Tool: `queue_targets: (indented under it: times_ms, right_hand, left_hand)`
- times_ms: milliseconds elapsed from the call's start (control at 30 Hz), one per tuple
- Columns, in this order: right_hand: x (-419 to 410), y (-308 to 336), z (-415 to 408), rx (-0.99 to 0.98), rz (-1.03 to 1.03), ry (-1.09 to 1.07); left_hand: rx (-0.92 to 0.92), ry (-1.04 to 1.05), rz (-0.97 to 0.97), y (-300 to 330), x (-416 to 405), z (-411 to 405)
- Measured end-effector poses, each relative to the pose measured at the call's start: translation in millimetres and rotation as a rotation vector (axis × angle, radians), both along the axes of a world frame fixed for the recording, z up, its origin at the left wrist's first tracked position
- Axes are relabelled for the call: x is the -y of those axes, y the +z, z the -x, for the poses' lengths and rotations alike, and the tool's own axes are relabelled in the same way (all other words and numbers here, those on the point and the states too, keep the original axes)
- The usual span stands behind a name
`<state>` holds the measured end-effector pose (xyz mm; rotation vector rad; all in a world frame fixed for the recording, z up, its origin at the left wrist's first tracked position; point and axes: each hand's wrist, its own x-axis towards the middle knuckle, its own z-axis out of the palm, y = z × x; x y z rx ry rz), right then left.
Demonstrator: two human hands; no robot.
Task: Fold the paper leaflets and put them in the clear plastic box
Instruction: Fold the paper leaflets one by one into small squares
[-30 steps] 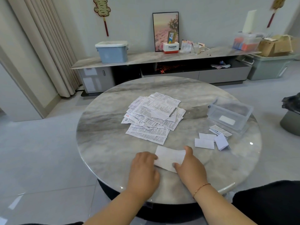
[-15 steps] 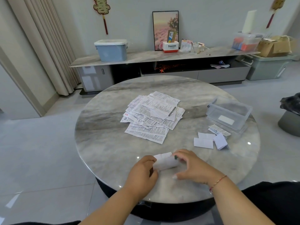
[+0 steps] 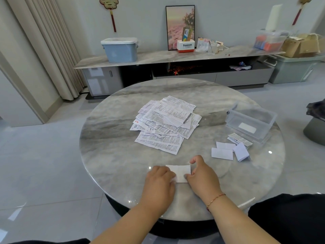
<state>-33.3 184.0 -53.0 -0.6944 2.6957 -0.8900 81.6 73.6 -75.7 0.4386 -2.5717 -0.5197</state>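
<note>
Folded leaflet [image 3: 181,172] lies at the table's [image 3: 109,155] near edge, left hand [image 3: 159,180] pressing flat, right hand [image 3: 200,175] pinching its side (fingers curled). Risk: crease springs open; clear plastic box [image 3: 250,121] well apart.

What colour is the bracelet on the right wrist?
Red-orange string bracelet, head view.

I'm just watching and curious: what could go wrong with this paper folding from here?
The leaflet under both hands lies near the table's edge, so it might slide off. The folded pieces lie loose outside the clear box, and one looks to be springing open. The unfolded pile is loosely heaped and could scatter if bumped.
</note>
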Motion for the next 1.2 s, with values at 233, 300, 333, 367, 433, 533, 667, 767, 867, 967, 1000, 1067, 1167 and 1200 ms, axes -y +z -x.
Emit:
queue_targets:
  times_ms: [233,300,333,367,433,533,667,767,867,967,1000,1067,1167,1200]
  right_hand:
    - [-0.3,12.4,-2.8,0.399,0.194,-0.089]
    - [-6.9,19.9,4.7,0.486,0.176,0.042]
    - [-12.4,24.9,10.0,0.493,0.127,0.152]
    - [-18.1,28.5,16.1,0.493,0.064,0.284]
    - [-25.3,27.3,25.2,0.401,-0.039,0.492]
    - [-19.1,9.0,24.4,0.167,0.023,0.530]
    - [-6.2,-10.4,16.3,-0.100,0.026,0.363]
    - [-1.7,-7.9,8.7,-0.178,-0.015,0.272]
    - [3.4,-6.4,3.7,-0.164,-0.072,0.231]
    - [6.3,-5.9,1.2,-0.124,-0.124,0.215]
    - [6.4,-4.9,1.7,-0.103,-0.127,0.207]
    - [5.9,-4.4,7.0,-0.044,-0.116,0.203]
    - [-1.0,-2.7,22.0,0.044,-0.081,0.186]
    - [-4.9,-2.4,26.2,0.046,-0.062,0.157]
  left_hand:
    - [0.080,-0.001,0.133,3.5,-9.9,1.5]
    - [0.082,0.006,0.161,2.9,-8.1,3.0]
    - [0.064,-0.003,0.151,2.5,-7.9,2.7]
    - [0.044,-0.018,0.116,3.7,-7.9,1.8]
    - [0.009,-0.046,0.027,6.2,-6.7,-1.1]
    - [0.017,-0.052,-0.137,5.9,-4.9,-5.9]
    - [0.029,0.056,-0.285,2.6,-2.2,-6.4]
    - [-0.005,0.123,-0.316,4.5,-1.6,-5.8]
    - [0.010,0.091,-0.284,3.3,0.4,-6.1]
    - [0.052,0.061,-0.251,3.2,4.7,-7.9]
    - [0.059,0.051,-0.246,3.4,6.4,-8.6]
    - [0.070,0.032,-0.249,3.9,9.5,-9.8]
    - [0.072,0.026,-0.248,5.3,12.1,-10.1]
    - [0.070,0.026,-0.246,4.6,13.4,-10.1]
